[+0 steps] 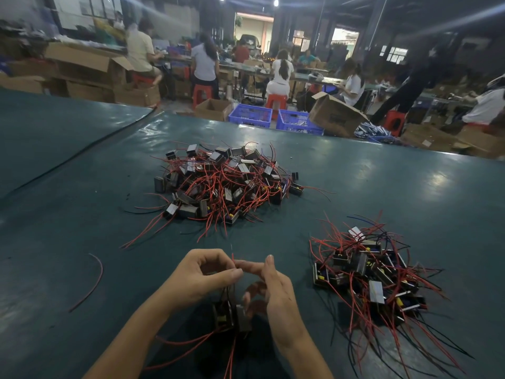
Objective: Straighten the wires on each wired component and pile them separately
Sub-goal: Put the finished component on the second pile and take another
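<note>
Red insulated wire is pinched between the thumb and forefinger of the left hand, the other fingers being curled loosely above the palm; a short tip of it stands up just above the pinch. The right hand is held just beside the left, its forefinger stretched across to meet the left thumb at the wire and its thumb raised. The lower fingers are motion-blurred, so whether anything is gripped by this hand cannot be told. A small dark block-shaped wired component hangs just below and between the two hands, above the near edge of the dark green table mat. Thin dark leads run from it up to the left fingers, and further red leads trail down toward the lower frame edge. A large heap of dark blocks with tangled red wires lies on the mat beyond the hands, well apart from them. A smaller pile of like blocks with red and black wires lies to the right, near the right hand but not touching it. A single loose curved red wire lies on the mat to the left of the left forearm. Blue plastic crates and an open brown cardboard box are noted on the floor past the far table edge.
</note>
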`<state>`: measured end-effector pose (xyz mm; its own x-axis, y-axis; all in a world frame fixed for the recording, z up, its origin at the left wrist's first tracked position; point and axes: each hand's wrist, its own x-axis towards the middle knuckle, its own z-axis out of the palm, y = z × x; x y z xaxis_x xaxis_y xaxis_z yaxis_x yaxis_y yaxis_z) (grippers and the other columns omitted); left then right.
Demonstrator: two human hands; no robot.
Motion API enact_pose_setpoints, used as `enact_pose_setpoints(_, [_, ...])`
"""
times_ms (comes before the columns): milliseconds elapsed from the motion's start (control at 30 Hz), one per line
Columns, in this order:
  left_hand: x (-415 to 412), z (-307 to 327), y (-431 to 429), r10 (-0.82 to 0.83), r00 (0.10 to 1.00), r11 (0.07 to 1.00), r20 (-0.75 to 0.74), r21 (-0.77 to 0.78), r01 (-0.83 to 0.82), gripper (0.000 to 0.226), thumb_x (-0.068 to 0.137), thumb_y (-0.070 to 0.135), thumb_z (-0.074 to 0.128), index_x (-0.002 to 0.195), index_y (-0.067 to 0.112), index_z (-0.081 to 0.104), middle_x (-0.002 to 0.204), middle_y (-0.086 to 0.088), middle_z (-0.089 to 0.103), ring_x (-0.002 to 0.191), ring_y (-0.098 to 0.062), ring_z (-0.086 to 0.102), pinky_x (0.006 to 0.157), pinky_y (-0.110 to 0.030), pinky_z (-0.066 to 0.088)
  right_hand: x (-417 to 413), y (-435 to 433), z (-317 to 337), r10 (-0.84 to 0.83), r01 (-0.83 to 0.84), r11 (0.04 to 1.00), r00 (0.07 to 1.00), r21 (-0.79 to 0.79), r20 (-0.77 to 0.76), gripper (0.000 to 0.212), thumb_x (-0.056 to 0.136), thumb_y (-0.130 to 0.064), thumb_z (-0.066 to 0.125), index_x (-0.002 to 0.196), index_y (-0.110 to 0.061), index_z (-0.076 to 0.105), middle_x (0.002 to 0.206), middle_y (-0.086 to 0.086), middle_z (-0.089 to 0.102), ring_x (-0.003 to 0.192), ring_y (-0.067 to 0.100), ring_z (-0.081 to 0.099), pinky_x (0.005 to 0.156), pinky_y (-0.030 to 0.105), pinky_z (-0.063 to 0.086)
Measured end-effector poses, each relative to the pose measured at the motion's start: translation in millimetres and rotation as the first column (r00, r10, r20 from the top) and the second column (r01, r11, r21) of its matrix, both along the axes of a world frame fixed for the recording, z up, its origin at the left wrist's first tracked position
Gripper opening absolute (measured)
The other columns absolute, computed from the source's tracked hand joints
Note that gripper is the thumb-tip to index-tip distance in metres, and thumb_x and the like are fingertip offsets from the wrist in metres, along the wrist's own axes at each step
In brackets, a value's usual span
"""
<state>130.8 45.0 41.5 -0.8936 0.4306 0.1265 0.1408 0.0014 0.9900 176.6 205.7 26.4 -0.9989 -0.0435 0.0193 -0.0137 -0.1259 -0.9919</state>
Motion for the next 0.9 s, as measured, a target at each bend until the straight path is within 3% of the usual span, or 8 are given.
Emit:
enact_pose_setpoints(133, [0,2,-1,0.021,1.0,1.0,0.017,0.009,-0.021,0.016,0.072,0.017,0.072,0.075,0.003,0.066,0.064,0.003,0.065,0.061,-0.007,0.057,0.061,-0.017,0.046,-1,-1,-1,0.009,-0.01,1.0,1.0,0.027,0.021,0.064,0.081,-0.075,0.035,0.103,-0.029,0.075,0.05,0.002,0.055,0.046,0.015,0.054,0.055,0.036,0.051])
enact_pose_setpoints(200, [-1,2,-2,0.029,0.999,0.999,0.017,0.012,-0.029,0.016,0.073,0.017,0.072,0.077,0.003,0.067,0.063,0.003,0.063,0.059,-0.006,0.056,0.059,-0.017,0.046,-1,0,0,-0.004,0.003,1.0,1.0,0.026,0.016,0.064,0.081,-0.075,0.036,0.1,-0.029,0.075,0.052,0.001,0.056,0.047,0.015,0.053,0.05,0.029,0.048])
enact_pose_setpoints(433, [-6,-3,-6,0.084,0.996,0.991,0.041,0.097,-0.088,0.008,0.071,0.012,0.08,0.072,0.012,0.073,0.067,-0.002,0.069,0.063,-0.008,0.064,0.062,-0.016,0.05,1,-5,0,0.069,-0.068,0.996,0.998,0.051,-0.012,0.045,0.093,-0.049,0.044,0.086,-0.019,0.076,0.05,-0.004,0.053,0.042,0.006,0.05,0.041,0.015,0.039])
enact_pose_setpoints(533, [-8,-2,-8,0.101,0.988,0.984,0.117,0.133,-0.116,0.007,0.078,0.021,0.075,0.075,0.015,0.075,0.07,-0.003,0.068,0.066,-0.01,0.063,0.062,-0.018,0.051,0,-4,-1,0.045,-0.044,0.998,0.999,0.036,-0.031,0.045,0.092,-0.046,0.045,0.082,-0.012,0.073,0.057,0.005,0.064,0.043,0.011,0.056,0.041,0.02,0.043])
enact_pose_setpoints(600, [-12,-3,-6,0.183,0.956,0.957,0.229,0.183,-0.227,0.019,0.084,0.027,0.061,0.081,0.015,0.075,0.075,-0.002,0.068,0.066,-0.01,0.062,0.058,-0.018,0.05,0,-3,-2,0.008,-0.003,0.997,0.998,0.073,-0.063,0.04,0.092,-0.044,0.047,0.078,-0.016,0.072,0.06,0.016,0.061,0.04,0.008,0.05,0.039,0.018,0.039])
enact_pose_setpoints(667, [-16,-7,-4,0.313,0.91,0.936,0.271,0.072,-0.343,0.018,0.093,0.019,0.056,0.094,0.014,0.073,0.086,-0.002,0.072,0.074,-0.013,0.063,0.059,-0.02,0.049,-1,-3,-3,-0.003,0.014,0.993,0.996,0.121,-0.088,0.033,0.093,-0.04,0.051,0.076,-0.02,0.07,0.069,0.023,0.061,0.043,0.007,0.046,0.041,0.019,0.038])
enact_pose_setpoints(767, [-16,-14,-2,0.265,0.922,0.963,0.281,-0.12,-0.24,0.021,0.097,0.009,0.052,0.111,0.011,0.067,0.101,-0.006,0.074,0.089,-0.016,0.067,0.069,-0.025,0.051,-1,-4,-6,-0.003,0.031,0.974,0.992,0.222,-0.126,0.024,0.096,-0.03,0.057,0.076,-0.028,0.07,0.075,0.002,0.071,0.057,0.004,0.056,0.056,0.021,0.046])
enact_pose_setpoints(900, [-10,-13,2,0.135,0.935,0.991,0.328,-0.029,-0.133,0.018,0.093,0.006,0.058,0.107,0.009,0.07,0.085,-0.006,0.075,0.073,-0.014,0.068,0.063,-0.024,0.055,0,-3,-7,-0.036,0.078,0.959,0.987,0.272,-0.157,0.015,0.095,-0.024,0.06,0.083,-0.028,0.068,0.076,-0.003,0.072,0.064,0.004,0.062,0.061,0.02,0.048])
